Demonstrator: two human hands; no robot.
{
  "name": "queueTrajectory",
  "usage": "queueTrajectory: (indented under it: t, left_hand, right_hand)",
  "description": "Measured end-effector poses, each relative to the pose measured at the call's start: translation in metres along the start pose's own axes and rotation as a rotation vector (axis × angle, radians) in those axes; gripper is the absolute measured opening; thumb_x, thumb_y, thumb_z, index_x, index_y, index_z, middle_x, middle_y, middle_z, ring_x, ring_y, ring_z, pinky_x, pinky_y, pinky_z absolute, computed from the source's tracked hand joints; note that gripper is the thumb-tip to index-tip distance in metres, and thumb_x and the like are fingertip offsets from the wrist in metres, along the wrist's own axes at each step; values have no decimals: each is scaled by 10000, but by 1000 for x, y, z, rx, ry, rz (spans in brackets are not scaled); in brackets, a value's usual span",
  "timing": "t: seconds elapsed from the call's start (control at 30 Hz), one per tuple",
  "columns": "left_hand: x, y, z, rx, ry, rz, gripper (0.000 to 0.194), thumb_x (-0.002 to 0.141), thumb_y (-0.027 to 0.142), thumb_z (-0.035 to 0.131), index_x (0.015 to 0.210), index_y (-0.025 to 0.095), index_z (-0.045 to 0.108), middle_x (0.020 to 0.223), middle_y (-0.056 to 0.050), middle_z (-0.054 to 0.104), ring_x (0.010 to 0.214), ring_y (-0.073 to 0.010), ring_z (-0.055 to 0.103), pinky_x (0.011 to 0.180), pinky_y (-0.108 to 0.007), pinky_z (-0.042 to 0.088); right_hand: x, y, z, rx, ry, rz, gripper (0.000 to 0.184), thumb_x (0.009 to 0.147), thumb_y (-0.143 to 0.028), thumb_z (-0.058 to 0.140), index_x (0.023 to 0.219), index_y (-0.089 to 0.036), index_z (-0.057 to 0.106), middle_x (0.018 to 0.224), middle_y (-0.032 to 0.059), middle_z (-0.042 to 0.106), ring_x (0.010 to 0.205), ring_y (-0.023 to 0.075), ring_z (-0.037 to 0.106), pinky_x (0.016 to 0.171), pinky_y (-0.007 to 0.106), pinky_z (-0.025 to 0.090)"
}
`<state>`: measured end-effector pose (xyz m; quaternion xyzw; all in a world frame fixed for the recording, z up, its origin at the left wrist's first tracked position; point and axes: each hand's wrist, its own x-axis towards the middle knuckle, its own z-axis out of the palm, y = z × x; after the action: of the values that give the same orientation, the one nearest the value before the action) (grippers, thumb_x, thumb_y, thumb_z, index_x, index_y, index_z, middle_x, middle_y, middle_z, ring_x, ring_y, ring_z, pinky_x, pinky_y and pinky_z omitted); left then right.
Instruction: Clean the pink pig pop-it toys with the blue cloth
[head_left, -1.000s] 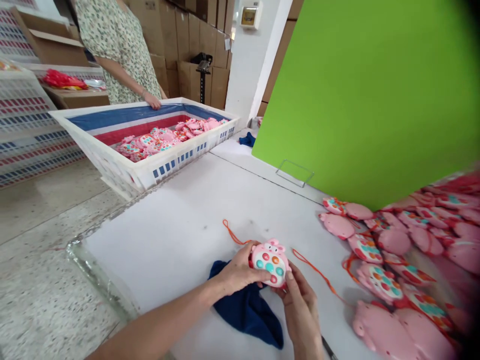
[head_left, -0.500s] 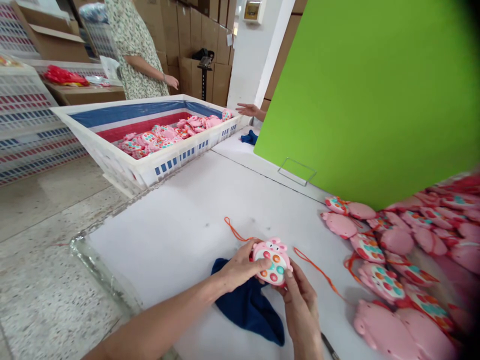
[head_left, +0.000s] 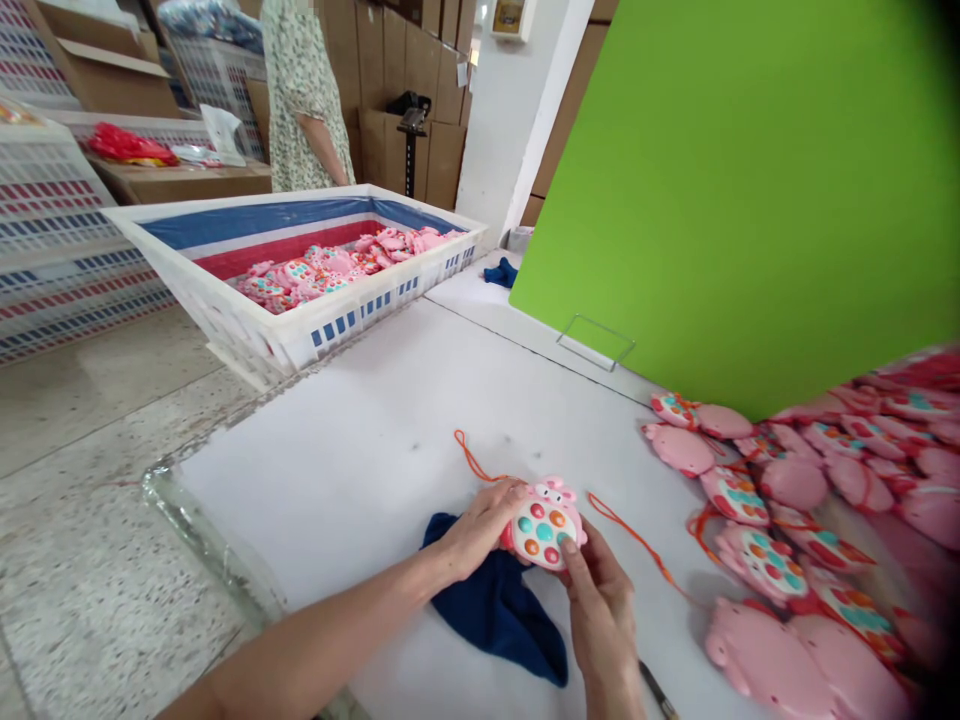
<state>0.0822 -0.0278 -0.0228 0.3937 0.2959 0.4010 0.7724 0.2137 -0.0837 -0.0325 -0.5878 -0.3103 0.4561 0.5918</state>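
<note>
A pink animal-shaped toy (head_left: 545, 530) with a white face full of red, orange and teal buttons is held between both hands. My left hand (head_left: 484, 525) grips its left side, with the thumb along the upper edge. On the other side my right hand (head_left: 600, 590) clasps the toy, its thumb on a teal button at the lower right. Beneath the hands lies a dark blue cloth (head_left: 502, 615), partly covered. An orange cord (head_left: 480, 465) extends from behind the left hand, and another orange cord (head_left: 630, 535) lies to the right.
Many similar pink toys (head_left: 795, 485) are heaped at the right, before a green board (head_left: 735, 200). A white basket (head_left: 292, 335) of toys stands beyond the table (head_left: 360, 430). A thin tool (head_left: 658, 690) lies by my right wrist. Behind the basket stands a person (head_left: 307, 110).
My left thumb has moved off the buttons to the toy's upper edge. The person has shifted right, and another hand beside the green board has gone from view.
</note>
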Motion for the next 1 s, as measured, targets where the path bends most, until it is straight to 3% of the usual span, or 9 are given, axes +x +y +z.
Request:
queueTrajectory:
  t: [0.07,0.2,0.4,0.53,0.63,0.8,0.9,1.0]
  left_hand:
    - [-1,2,1,15,-8,8,428,822,545,486,951,140,542,799,-35,552,669,-136,558,555,-249,464]
    - [-5,5,0,145,-27,30,353,767,450,606,952,156,543,824,-25,562,712,-138,545,614,-251,443]
    - [-6,5,-4,398,-31,52,450,618,231,733,1019,182,534,890,-7,565,788,-147,509,681,-250,417]
    - [-7,6,-4,334,-49,28,507,623,250,725,1071,200,492,933,-12,557,819,-154,518,685,-253,431]
    - [-9,7,-2,432,-22,44,640,545,232,776,1103,215,462,920,4,557,801,-148,517,674,-241,416]
    - [-10,7,-3,473,-40,37,639,545,208,764,1104,228,456,908,14,549,789,-146,516,650,-230,411]
    - [-10,9,-5,430,-80,39,678,531,237,789,1126,229,465,956,4,547,847,-161,513,712,-245,419]
    - [-10,11,-6,442,-101,26,553,635,316,729,1125,222,491,926,-4,556,806,-157,517,711,-260,422]
  right_hand:
    - [0,-1,0,2,-7,2,529,695,-439,701,1151,-193,593,1066,87,676,1010,282,603,801,385,507]
    - [0,-1,0,0,-10,40,516,718,-481,661,1148,-206,579,1069,85,668,900,259,634,645,320,522]
    - [2,1,0,-30,7,48,489,693,-464,692,1089,-193,595,934,57,693,846,231,633,657,292,514]
    - [3,3,-1,-41,-14,43,507,723,-510,643,1120,-200,585,1025,80,686,879,249,639,654,310,522]
    - [3,6,-2,-94,-17,9,526,729,-526,627,1138,-198,589,1063,92,682,912,260,634,659,315,521]
    - [5,14,-7,-20,24,38,527,778,-571,546,1133,-184,589,1056,102,679,933,265,627,629,311,517]
    - [7,14,-9,-126,41,-22,530,758,-582,560,1070,-160,632,971,96,700,883,267,634,637,314,505]
    - [7,11,-10,-299,50,-92,484,710,-559,627,958,-148,677,785,58,707,765,240,628,640,303,485]
